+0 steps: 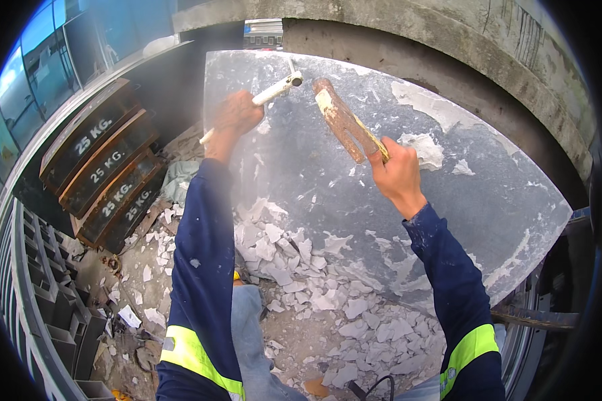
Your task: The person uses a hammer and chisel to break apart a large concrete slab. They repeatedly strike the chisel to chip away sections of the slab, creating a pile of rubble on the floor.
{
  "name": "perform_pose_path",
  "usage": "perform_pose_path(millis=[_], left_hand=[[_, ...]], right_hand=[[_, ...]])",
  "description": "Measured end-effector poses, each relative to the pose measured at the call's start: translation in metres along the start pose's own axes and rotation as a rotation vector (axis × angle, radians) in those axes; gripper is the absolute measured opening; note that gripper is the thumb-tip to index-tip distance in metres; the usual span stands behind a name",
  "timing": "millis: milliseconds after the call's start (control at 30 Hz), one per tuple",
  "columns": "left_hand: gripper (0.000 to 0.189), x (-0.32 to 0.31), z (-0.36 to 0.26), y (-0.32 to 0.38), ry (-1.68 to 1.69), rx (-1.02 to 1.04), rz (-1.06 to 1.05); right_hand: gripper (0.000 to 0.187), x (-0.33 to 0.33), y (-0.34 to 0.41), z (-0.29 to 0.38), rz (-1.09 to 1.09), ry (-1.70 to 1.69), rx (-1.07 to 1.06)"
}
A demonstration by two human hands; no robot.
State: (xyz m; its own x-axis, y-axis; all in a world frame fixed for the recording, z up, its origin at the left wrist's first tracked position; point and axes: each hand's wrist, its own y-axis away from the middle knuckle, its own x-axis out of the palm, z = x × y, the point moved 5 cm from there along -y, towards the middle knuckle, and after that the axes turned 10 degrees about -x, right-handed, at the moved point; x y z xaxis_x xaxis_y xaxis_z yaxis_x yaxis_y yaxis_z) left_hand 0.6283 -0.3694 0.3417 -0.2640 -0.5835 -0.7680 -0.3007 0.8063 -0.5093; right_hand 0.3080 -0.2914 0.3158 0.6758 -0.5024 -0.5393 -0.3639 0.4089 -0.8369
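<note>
A large grey panel (301,165) with patches of pale coating stands before me. My left hand (238,113) is closed around a pale, coated rod-like tool (278,90), whose socketed end points up and right over the panel. In my right hand (399,170) is a rusty, forked metal piece (338,118) with yellow and white patches, its broad end up and left, near the tool's end but apart from it. Pale coating flakes (281,250) are heaped along the panel's lower edge.
Stacked metal weights (105,165) marked 25 KG stand at the left beside a glass facade (45,65). A concrete ledge (431,35) curves behind the panel. Metal railing or framing (35,301) lies lower left. Broken flakes litter the floor (291,346) around my legs.
</note>
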Motion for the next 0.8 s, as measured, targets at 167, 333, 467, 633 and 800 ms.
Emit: perform_pose_path(millis=[167, 333, 467, 633, 800], left_hand=[[0.030, -0.004, -0.005, 0.000, 0.039, -0.023, -0.001], [0.029, 0.000, 0.008, -0.012, 0.054, -0.005, 0.020], [0.029, 0.004, 0.019, -0.013, 0.077, 0.031, 0.028], [0.020, 0.017, -0.008, 0.037, -0.061, 0.321, -0.028], [0.017, 0.035, -0.038, 0.105, -0.227, 0.517, 0.189]], right_hand=[[0.069, 0.021, -0.025, 0.008, 0.039, 0.034, -0.001], [0.070, 0.038, -0.032, 0.005, 0.130, -0.012, 0.212], [0.070, 0.032, -0.034, 0.022, 0.089, -0.043, 0.012], [0.073, 0.029, 0.006, 0.020, 0.162, -0.094, 0.323], [0.076, -0.013, 0.153, 0.003, 0.414, -0.327, 0.511]])
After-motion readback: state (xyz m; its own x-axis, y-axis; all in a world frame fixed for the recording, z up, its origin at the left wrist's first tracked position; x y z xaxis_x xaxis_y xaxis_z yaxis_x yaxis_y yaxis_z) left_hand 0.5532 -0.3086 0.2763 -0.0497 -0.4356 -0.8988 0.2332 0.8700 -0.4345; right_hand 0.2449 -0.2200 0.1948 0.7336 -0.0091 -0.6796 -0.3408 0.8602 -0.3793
